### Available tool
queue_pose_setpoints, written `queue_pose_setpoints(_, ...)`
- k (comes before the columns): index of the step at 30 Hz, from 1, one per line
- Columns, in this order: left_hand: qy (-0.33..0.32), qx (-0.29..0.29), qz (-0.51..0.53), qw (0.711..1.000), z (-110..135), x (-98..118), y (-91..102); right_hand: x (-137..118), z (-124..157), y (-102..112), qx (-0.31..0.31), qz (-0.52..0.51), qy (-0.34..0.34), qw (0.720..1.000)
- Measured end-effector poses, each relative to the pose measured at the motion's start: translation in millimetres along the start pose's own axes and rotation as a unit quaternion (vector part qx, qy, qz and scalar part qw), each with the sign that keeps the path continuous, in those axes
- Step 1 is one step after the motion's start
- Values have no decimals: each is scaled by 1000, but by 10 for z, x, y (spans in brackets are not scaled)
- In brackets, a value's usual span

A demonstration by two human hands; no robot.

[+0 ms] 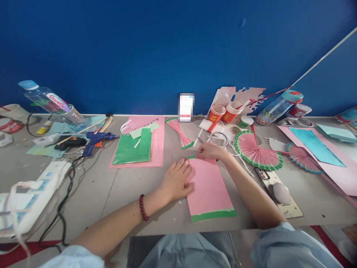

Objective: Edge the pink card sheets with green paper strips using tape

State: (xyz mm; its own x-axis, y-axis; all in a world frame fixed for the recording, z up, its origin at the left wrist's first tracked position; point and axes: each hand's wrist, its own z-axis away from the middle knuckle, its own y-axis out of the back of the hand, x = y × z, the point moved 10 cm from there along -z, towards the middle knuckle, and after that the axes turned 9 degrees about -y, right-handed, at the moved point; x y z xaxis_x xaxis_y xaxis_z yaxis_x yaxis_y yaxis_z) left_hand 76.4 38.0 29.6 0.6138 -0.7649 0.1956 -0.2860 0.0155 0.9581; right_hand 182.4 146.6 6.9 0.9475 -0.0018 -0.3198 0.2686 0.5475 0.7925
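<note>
A pink sheet of paper with green strips along its near and far edges lies in front of me. My left hand, with a dark red bead bracelet at the wrist, rests open on its left edge, fingers flat and thumb apart. Curled at the sheet's far edge, my right hand is closed. A thin greyish tip shows just above its fingers; its kind and most of its length are hidden. The far green strip is partly covered by both hands.
Left of the sheet lie a green paper pack and a blue glue gun. Pleated watermelon-pattern fans, red paper cups and a phone lie to the right. A white power strip sits far left.
</note>
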Motion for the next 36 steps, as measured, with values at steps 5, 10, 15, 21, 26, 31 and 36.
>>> queue_pose_setpoints(5,-2,-6,-5,1000,-5,-1,-6,40,-6,-2,2,-1,-12,1000)
queue_pose_setpoints(10,-2,-13,-9,1000,-17,-9,-13,37,-3,-26,-11,-15,-6,1000)
queue_pose_setpoints(15,-3,-15,-16,1000,-19,-3,-13,26,0,-24,-16,-23,-5,1000)
queue_pose_setpoints(21,-11,-17,-12,1000,-28,4,-11,39,9,-7,-11,-19,-16,1000)
queue_pose_setpoints(26,-14,-13,-6,1000,-37,9,1,55,23,19,-3,-3,-25,1000)
queue_pose_setpoints(31,-15,-14,-8,1000,-36,10,11,98,32,74,23,14,-29,999)
queue_pose_setpoints(36,-19,-8,-19,1000,-40,17,25,152,13,59,16,3,-23,1000)
